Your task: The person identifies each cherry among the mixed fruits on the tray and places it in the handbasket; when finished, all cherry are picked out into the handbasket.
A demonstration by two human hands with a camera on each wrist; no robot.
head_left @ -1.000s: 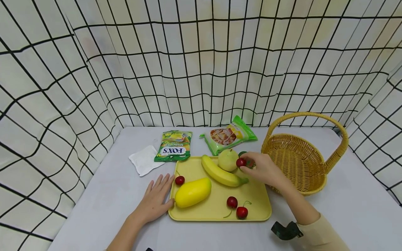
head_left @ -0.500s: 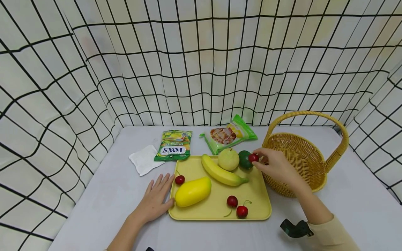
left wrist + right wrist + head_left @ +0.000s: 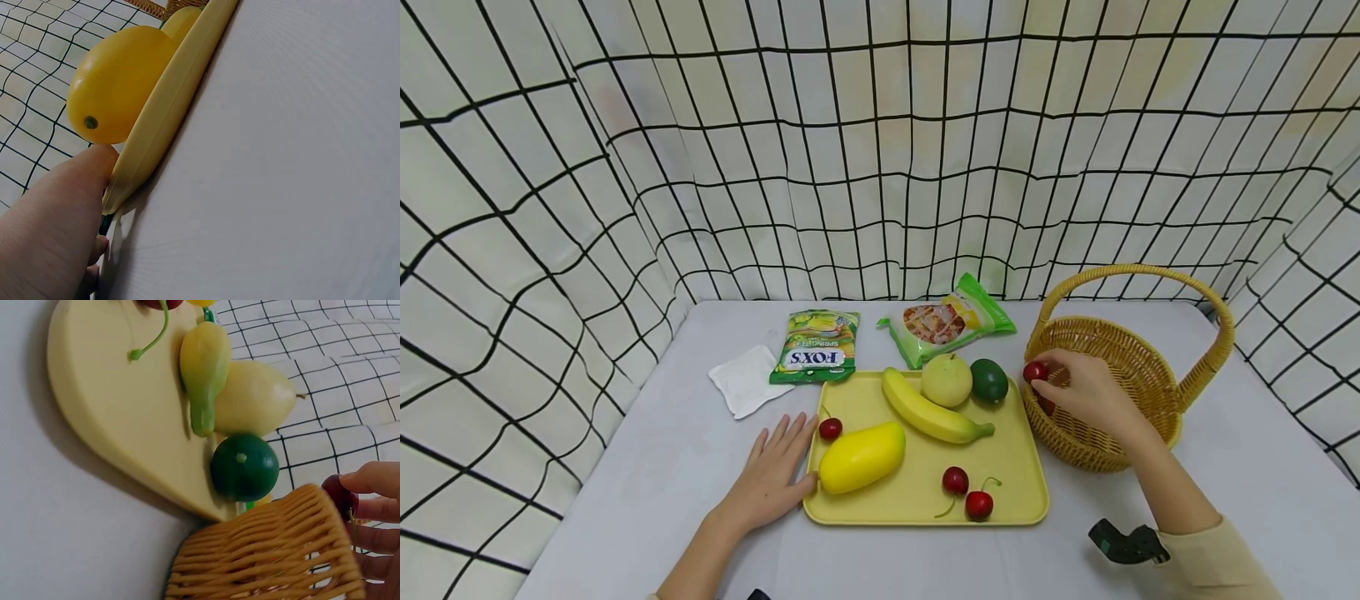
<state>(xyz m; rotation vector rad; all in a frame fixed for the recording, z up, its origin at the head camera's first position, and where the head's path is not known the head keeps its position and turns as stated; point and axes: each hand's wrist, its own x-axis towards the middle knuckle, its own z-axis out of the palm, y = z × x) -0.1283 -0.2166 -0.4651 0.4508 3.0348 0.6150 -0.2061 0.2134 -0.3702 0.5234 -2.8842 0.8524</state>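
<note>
In the head view my right hand (image 3: 1086, 396) pinches a red cherry (image 3: 1035, 372) between thumb and fingertips, above the left rim of the wicker basket (image 3: 1168, 417). The right wrist view shows the same cherry (image 3: 340, 495), its stem hanging down past the rim. Below it, a dark red patch shows partly behind the fingers. My left hand (image 3: 767, 475) lies flat on the table, fingers straight, with its thumb against the yellow tray (image 3: 910, 508). Close to that thumb is a yellow mango (image 3: 862, 458); a single cherry (image 3: 831, 429) sits behind it.
On the tray are also a banana (image 3: 936, 419), a pale round pear (image 3: 946, 382), a dark green fruit (image 3: 989, 381) and two cherries near the front. Behind stand a Fox's candy bag (image 3: 816, 346), a green snack packet (image 3: 947, 323) and a white packet (image 3: 747, 381).
My right hand has carried the cherry rightward from beside the pear, past the dark green fruit, to the basket's left rim. The left hand has stayed in place.
</note>
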